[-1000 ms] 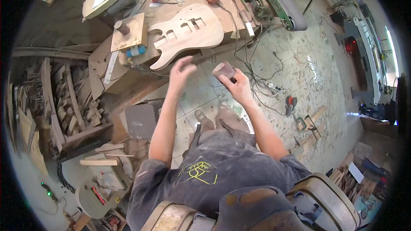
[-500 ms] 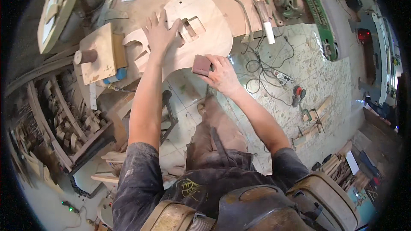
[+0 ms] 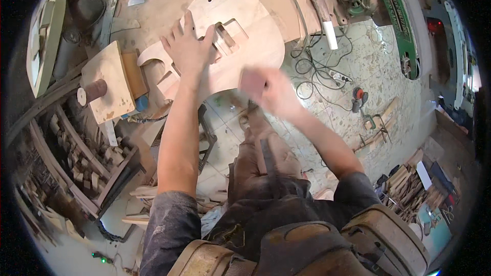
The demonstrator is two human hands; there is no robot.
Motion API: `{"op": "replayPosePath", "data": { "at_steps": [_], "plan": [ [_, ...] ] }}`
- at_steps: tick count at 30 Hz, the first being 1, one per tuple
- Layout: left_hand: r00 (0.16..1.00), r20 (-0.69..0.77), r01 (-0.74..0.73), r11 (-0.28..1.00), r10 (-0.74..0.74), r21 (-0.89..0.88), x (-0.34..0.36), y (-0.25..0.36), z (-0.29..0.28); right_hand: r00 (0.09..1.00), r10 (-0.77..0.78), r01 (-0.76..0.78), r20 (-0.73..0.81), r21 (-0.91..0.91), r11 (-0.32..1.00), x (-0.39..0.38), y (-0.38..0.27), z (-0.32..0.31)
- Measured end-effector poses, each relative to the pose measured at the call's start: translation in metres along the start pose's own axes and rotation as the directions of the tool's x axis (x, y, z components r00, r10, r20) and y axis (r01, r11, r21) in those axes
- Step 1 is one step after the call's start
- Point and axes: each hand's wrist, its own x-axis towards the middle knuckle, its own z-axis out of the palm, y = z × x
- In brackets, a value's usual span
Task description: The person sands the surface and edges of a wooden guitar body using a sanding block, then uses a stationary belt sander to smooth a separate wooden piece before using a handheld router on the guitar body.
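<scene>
Left hand (image 3: 188,48) flat on one guitar body (image 3: 245,46); right hand (image 3: 271,89) grasps one sanding block (image 3: 251,81).

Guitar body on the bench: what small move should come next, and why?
Probably another sanding stroke along the lower edge. The left hand lies flat on the guitar body, pinning it, while the right hand, blurred, grips a sanding block at that edge.
</scene>
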Motion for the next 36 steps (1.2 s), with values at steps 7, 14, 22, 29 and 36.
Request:
{"op": "replayPosePath", "data": {
  "at_steps": [7, 14, 22, 29, 36],
  "plan": [
    [0.999, 0.004, -0.037, 0.999, 0.037, -0.029, 0.007, 0.023, 0.005, 0.942, -0.209, 0.093, -0.264, -0.393, 0.915, 0.100, 0.101, -0.060],
    [0.998, 0.060, -0.003, 0.999, 0.000, 0.041, 0.001, 0.004, -0.001, 0.990, 0.131, -0.118, -0.050, 0.210, 0.970, 0.003, 0.006, -0.007],
    [0.995, 0.101, -0.009, 1.000, 0.009, 0.005, 0.007, 0.027, 0.005, 0.952, -0.159, 0.063, -0.260, -0.342, 0.938, 0.095, 0.122, -0.062],
    [0.992, 0.124, 0.022, 0.997, -0.031, 0.071, 0.002, 0.003, -0.005, 0.998, -0.019, 0.016, 0.053, 0.071, 0.997, 0.017, 0.013, -0.030],
    [0.991, 0.135, 0.008, 0.998, -0.016, 0.059, 0.007, 0.011, 0.007, 0.979, 0.038, -0.025, -0.202, 0.066, 0.998, 0.073, 0.091, -0.036]
  ]
}}
